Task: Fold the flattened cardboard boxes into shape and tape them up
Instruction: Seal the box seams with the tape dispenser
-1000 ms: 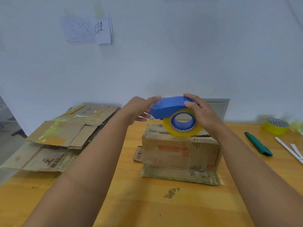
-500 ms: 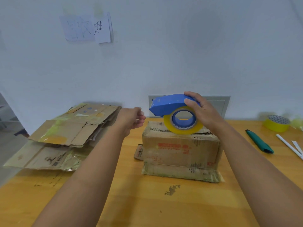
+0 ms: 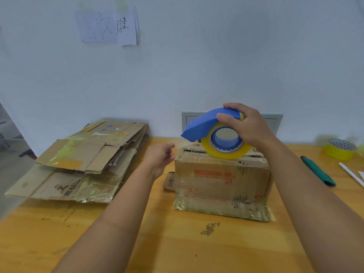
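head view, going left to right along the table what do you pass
stack of flattened brown cardboard boxes → left hand → folded brown cardboard box with the blue tape dispenser and its yellow roll held above it by the right hand → green utility knife → spare yellow tape roll

Makeshift packing room, wooden worktable (image 3: 177, 249), stacked flattened cardboard (image 3: 84, 160), tape rolls (image 3: 339, 149), plain white wall (image 3: 216, 62)

Your wooden table (image 3: 137, 243) carries a folded cardboard box (image 3: 220, 180) in the middle, a stack of flattened boxes (image 3: 78, 164) on the left, and a green knife (image 3: 317, 171), a yellow tape roll (image 3: 339, 149) and white sticks (image 3: 351, 174) on the right.
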